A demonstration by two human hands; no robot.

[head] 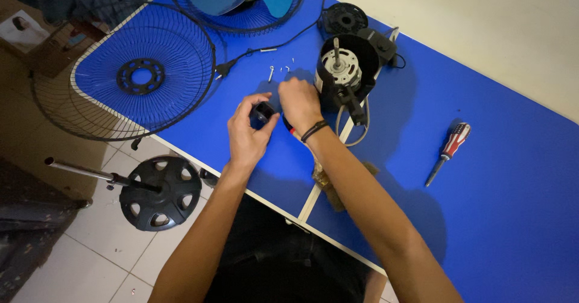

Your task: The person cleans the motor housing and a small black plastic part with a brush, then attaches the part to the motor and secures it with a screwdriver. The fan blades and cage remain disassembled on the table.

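We see the motor (pixel 341 69) on the table (pixel 500 176), a screwdriver (pixel 447 153) to its right, the grille (pixel 142 74) to its left, perhaps screws (pixel 272 72) between them.

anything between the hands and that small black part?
Nothing visible. The left hand already holds the small black part, and the right hand is right against it. The screws and motor housing lie beyond.
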